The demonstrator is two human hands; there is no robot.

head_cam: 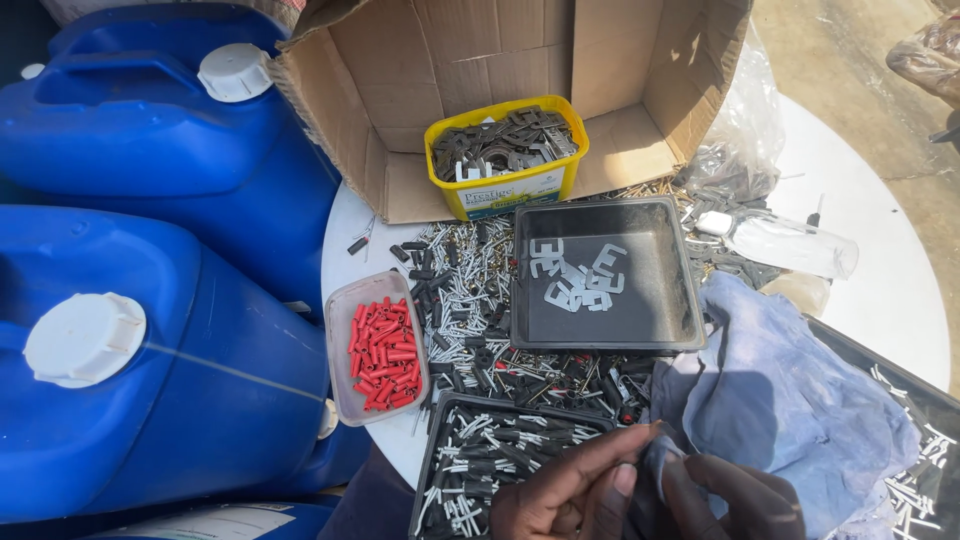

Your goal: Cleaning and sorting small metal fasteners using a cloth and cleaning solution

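My left hand (570, 490) and my right hand (735, 495) meet at the bottom edge, fingertips pinched together on a corner of a light blue cloth (790, 400). Whether a small part sits between the fingers, I cannot tell. Just left of my hands stands a black tray (440, 440) with several black-and-silver pins. Beyond it a larger black tray (665, 250) holds several flat grey metal clips (578, 275).
A yellow tub (510, 195) of metal clips stands in an open cardboard box (640, 80). A small clear tray (345, 400) holds red sleeves. Loose pins (465, 280) cover the white round table (880, 280). Two blue jerrycans (160, 150) stand at left. A plastic bottle (790, 245) lies at right.
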